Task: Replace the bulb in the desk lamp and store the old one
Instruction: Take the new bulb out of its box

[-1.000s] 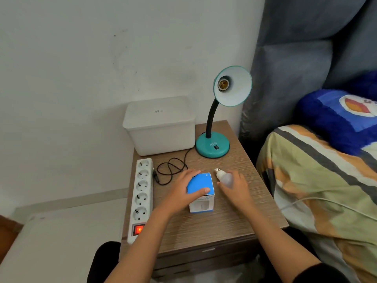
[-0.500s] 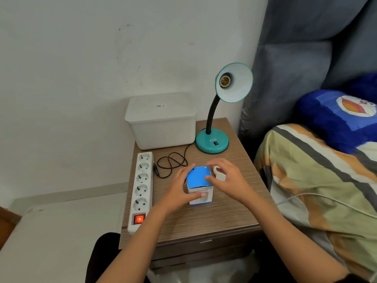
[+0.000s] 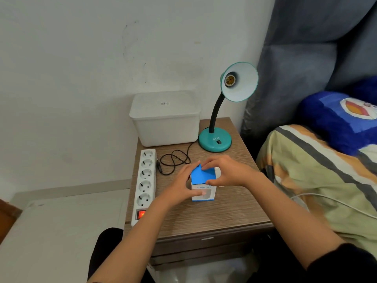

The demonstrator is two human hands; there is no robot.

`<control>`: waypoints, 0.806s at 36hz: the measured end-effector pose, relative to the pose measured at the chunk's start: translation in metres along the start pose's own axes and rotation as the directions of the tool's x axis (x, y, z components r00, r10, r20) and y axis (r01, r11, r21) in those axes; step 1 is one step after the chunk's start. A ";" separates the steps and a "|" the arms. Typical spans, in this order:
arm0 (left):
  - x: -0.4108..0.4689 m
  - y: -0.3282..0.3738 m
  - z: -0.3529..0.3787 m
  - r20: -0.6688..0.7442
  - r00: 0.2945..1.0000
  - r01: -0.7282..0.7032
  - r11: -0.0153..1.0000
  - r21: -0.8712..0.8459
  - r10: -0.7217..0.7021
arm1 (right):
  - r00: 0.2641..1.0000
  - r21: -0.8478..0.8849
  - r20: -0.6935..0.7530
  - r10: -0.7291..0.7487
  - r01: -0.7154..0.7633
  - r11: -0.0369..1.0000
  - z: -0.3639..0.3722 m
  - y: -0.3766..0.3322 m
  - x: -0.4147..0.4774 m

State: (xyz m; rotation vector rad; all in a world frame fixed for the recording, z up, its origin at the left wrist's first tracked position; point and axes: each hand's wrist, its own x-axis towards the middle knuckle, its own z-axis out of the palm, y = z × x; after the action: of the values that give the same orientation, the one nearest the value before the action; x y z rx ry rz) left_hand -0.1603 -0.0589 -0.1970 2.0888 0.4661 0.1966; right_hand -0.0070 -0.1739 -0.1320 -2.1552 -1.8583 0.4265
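A small white box with a blue top point(image 3: 203, 176) stands on the wooden bedside table point(image 3: 214, 213). My left hand point(image 3: 183, 183) grips its left side, thumb on the front face. My right hand point(image 3: 226, 170) pinches the blue top flap at its far and right edges. A white bulb point(image 3: 217, 172) lies just behind the box, mostly hidden by my right hand. The teal desk lamp point(image 3: 216, 139) stands at the back right of the table, its shade point(image 3: 241, 82) tilted toward me with the socket point(image 3: 230, 80) bare.
A white lidded plastic tub point(image 3: 166, 117) sits at the back left. A white power strip point(image 3: 144, 184) with a lit red switch runs along the table's left edge, the lamp's black cord point(image 3: 173, 160) coiled beside it. A bed with a striped blanket point(image 3: 318, 170) is on the right.
My right hand left the bulb on the table and moved onto the box's blue top. My left hand shifted from the top to the box's left side.
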 end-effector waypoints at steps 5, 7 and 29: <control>0.000 0.000 0.000 0.002 1.000 0.003 1.000 0.017 -0.003 | 1.000 0.014 0.000 0.003 -0.003 1.000 0.000 0.001 0.002; 0.000 -0.001 0.000 0.003 1.000 0.001 1.000 0.021 -0.001 | 1.000 -0.008 0.006 -0.003 0.003 1.000 -0.001 0.000 0.002; -0.004 -0.005 0.011 -0.091 0.995 0.033 0.983 -0.179 -0.050 | 0.867 0.378 -0.401 0.295 -0.137 0.915 -0.003 -0.003 0.026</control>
State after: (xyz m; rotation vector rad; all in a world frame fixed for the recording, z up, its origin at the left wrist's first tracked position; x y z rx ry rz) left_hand -0.1619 -0.0664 -0.2070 1.9001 0.5294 0.3032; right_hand -0.0052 -0.1473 -0.1293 -2.0144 -1.1949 0.2364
